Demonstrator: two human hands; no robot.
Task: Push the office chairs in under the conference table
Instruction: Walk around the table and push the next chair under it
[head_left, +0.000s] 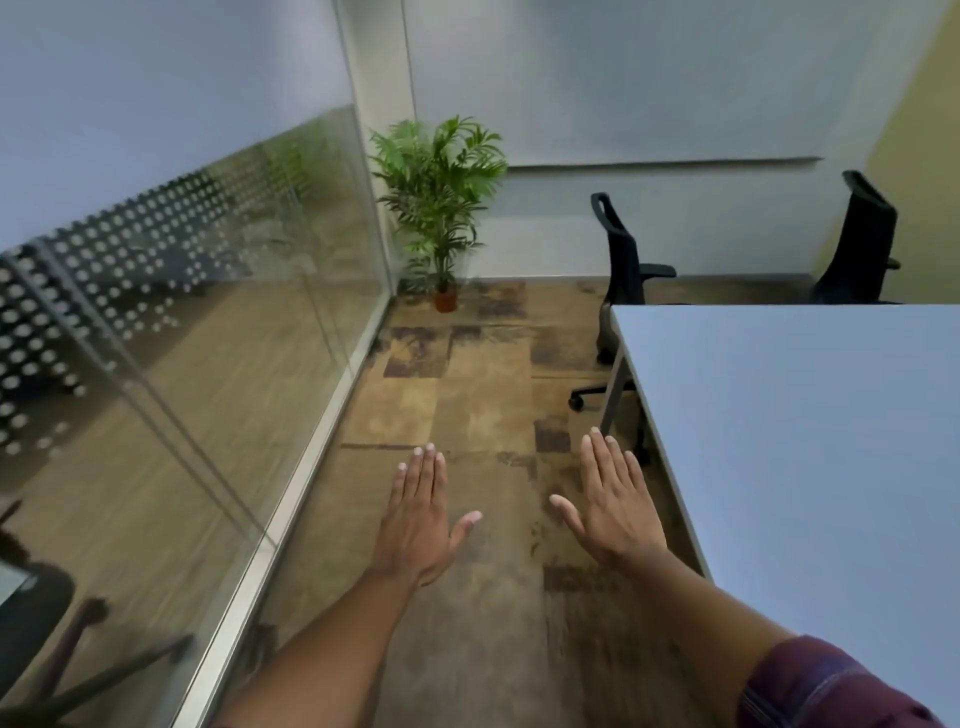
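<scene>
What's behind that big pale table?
Two black office chairs stand behind the pale blue-grey conference table, backrests showing. The tabletop hides most of their seats and bases.

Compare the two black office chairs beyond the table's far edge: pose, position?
The left black mesh-back chair stands at the light blue-grey conference table's far-left corner, base and castors visible; the right black mesh-back chair sits further right, its base hidden behind the tabletop. The left one shows an armrest pointing right; the right one's barely shows. Both stand apart from the hands.

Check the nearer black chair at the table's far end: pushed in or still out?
Still out. The nearer chair stands beyond the far edge of the conference table, backrest and armrest fully clear of it; only its base reaches by the table leg.
</scene>
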